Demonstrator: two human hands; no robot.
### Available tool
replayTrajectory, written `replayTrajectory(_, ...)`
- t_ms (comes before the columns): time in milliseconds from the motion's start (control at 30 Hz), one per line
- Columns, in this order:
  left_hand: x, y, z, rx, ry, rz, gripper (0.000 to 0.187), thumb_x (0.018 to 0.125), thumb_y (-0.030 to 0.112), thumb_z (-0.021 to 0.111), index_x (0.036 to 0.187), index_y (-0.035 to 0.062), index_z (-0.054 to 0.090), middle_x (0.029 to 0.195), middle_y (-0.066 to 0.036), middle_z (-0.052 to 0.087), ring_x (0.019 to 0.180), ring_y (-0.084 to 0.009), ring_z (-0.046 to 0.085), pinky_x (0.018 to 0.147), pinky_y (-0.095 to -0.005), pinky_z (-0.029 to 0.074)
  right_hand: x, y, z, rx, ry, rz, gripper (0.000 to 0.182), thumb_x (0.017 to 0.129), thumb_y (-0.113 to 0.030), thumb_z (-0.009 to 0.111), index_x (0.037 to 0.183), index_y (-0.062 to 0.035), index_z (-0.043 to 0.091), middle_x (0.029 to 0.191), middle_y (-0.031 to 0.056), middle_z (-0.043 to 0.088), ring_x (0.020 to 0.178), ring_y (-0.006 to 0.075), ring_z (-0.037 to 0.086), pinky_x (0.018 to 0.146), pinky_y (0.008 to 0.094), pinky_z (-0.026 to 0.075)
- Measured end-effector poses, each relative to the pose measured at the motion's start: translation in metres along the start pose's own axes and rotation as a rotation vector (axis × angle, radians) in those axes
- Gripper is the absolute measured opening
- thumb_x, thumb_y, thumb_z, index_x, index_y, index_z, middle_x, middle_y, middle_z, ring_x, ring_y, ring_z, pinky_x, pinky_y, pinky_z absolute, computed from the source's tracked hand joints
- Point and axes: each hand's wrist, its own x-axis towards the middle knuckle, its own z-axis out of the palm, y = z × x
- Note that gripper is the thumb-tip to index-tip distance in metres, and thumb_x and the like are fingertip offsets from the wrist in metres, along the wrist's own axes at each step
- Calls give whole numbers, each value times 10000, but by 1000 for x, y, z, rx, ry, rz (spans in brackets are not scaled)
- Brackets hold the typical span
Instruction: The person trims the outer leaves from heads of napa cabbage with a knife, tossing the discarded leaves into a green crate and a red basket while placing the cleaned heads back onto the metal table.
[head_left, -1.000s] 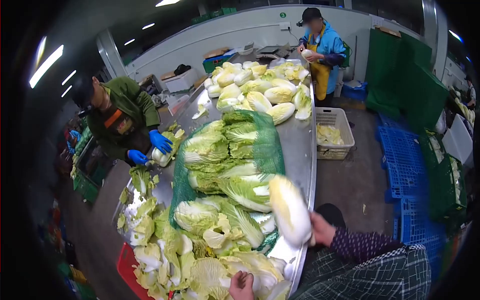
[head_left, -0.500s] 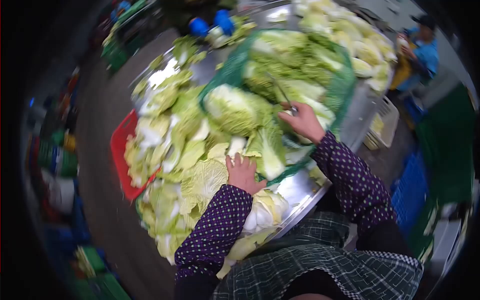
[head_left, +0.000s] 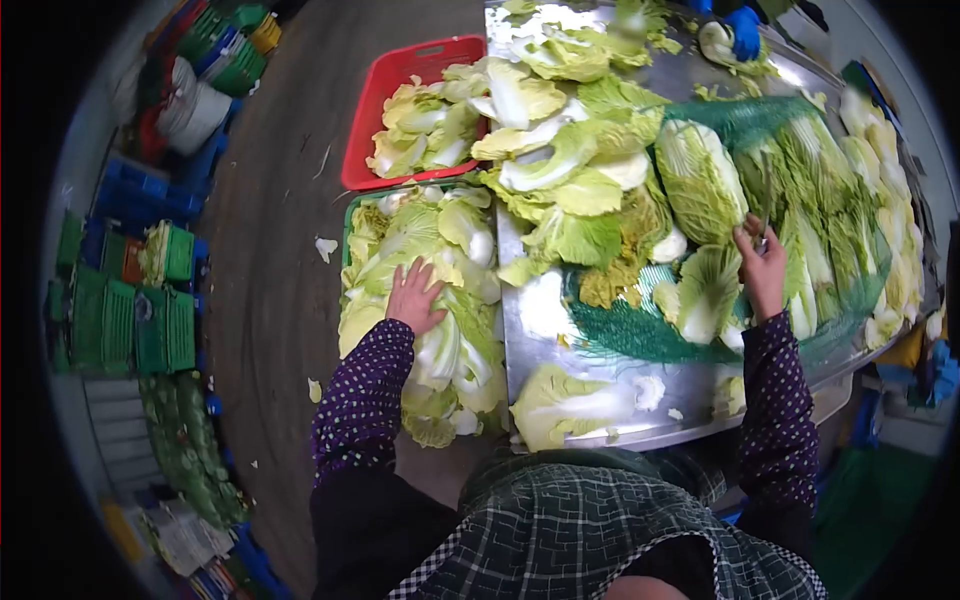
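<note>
My left hand (head_left: 415,297) lies with fingers spread on a heap of loose napa cabbage leaves (head_left: 465,225). The heap fills a green crate (head_left: 350,225) beside the metal table. In my right hand (head_left: 762,270) is a knife (head_left: 767,185), its thin blade pointing away from me. Just left of the knife, a whole napa cabbage (head_left: 698,180) rests on green netting (head_left: 630,325). A separate leafy piece (head_left: 708,295) lies below that cabbage. More napa cabbages (head_left: 815,190) sit in the net to the right of the blade.
A red basket (head_left: 362,135) of leaves adjoins the crate at the far side. Loose leaves cover much of the metal table (head_left: 680,385). Another person's blue-gloved hand (head_left: 743,33) touches a cabbage at the back. Pale cabbages (head_left: 900,210) line the right edge; crates (head_left: 165,335) stand far left.
The view has swung to the left. My left hand has moved from leaves beside the net to the heap in the green crate. My right hand still grips the knife near the netted cabbages.
</note>
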Motion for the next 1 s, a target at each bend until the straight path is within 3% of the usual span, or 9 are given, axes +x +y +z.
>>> replayTrajectory(100, 20, 10, -23, 178, 42, -229, 458, 664, 261, 732, 1088, 122, 629, 1315, -139, 482, 1332, -350, 320, 1104, -595, 151, 49, -2, 3, -66, 115, -66, 426, 840, -263, 697, 1157, 8, 608, 648, -11, 556, 453, 35, 397, 406, 231, 304)
replayTrajectory(233, 112, 106, -97, -474, 592, -57, 346, 685, 76, 698, 1018, 22, 619, 1050, -156, 597, 1007, -343, 560, 867, -408, 459, 90, 3, 11, -119, -41, 187, 402, 786, -392, 714, 805, 5, 651, 615, 37, 582, 456, 122, 497, 435, 291, 408)
replayTrajectory(333, 193, 186, -117, -1127, 273, 22, 388, 741, 104, 746, 1080, -20, 603, 979, -136, 633, 880, -202, 616, 763, -304, 501, 81, -27, 22, -64, -168, 175, 443, 771, -328, 752, 926, 76, 660, 638, 54, 597, 509, 125, 541, 486, 272, 443)
replayTrajectory(467, 294, 238, -90, -990, 15, -329, 873, 721, 425, 771, 1255, -139, 371, 1110, -261, 567, 1039, -317, 567, 913, -355, 446, 76, -36, 25, -8, -193, 141, 605, 782, -393, 737, 1122, 87, 597, 644, 50, 592, 412, 89, 489, 375, 241, 376)
replayTrajectory(533, 321, 240, -80, -1191, 23, -483, 901, 725, 448, 755, 1266, -129, 322, 1156, -305, 533, 1065, -347, 559, 928, -376, 434, 80, -39, 34, 67, -295, 413, 584, 796, -410, 718, 1094, 77, 595, 606, 30, 560, 362, 89, 456, 330, 235, 346)
replayTrajectory(667, 324, 241, -74, -1617, 108, -427, 833, 720, 321, 786, 1278, -106, 340, 1177, -249, 546, 1063, -297, 569, 909, -354, 454, 60, -27, 64, 424, -275, 468, 472, 810, -405, 703, 953, 34, 606, 515, 0, 512, 368, 94, 475, 323, 234, 348)
replayTrajectory(733, 296, 221, -106, -1909, -147, -322, 807, 694, 189, 797, 1307, -76, 342, 1184, -200, 554, 1055, -255, 576, 897, -339, 472, 16, -63, 46, 337, -214, 328, 493, 808, -346, 727, 1031, 76, 602, 554, 6, 554, 390, 73, 473, 366, 229, 374)
replayTrajectory(900, 180, 176, -166, -1674, -482, -129, 876, 640, 157, 811, 1346, -47, 335, 1178, -185, 562, 1050, -267, 582, 907, -349, 477, -105, -55, 36, 725, -293, 482, 484, 866, -130, 636, 1296, 14, 466, 1058, 114, 665, 454, 63, 502, 418, 202, 421)
replayTrajectory(1000, 104, 190, -158, -780, -339, -37, 1056, 524, 289, 847, 1376, -26, 311, 1265, -206, 512, 1145, -316, 531, 963, -385, 438, -146, -56, 61, 785, -298, 524, 432, 865, -151, 642, 1245, 7, 509, 1030, 54, 640, 470, 54, 488, 431, 203, 410)
